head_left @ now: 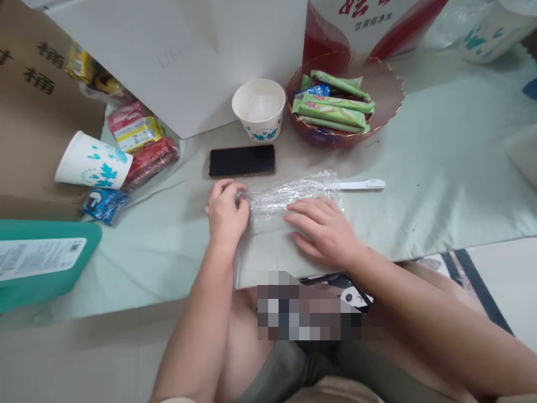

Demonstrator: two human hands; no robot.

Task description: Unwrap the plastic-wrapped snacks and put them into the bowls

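A crumpled clear plastic bag (277,197) lies on the cloth-covered table in front of me. My left hand (226,212) is at its left end, fingers curled and closed on the plastic. Over the bag's right part rests my right hand (325,229), palm down, with its fingers stretched out and a little apart. A slim white handle (364,184) shows beyond the bag's right end; whether its other end is inside the plastic I cannot tell. Just behind the bag lies a black phone (242,160), face up.
A paper cup (259,112) and a pink glass bowl (390,101) with green-wrapped snacks stand behind. Leftward are a tipped paper cup (94,162), snack packs (151,159) and a teal item (90,240). A white box (188,56) stands at the back.
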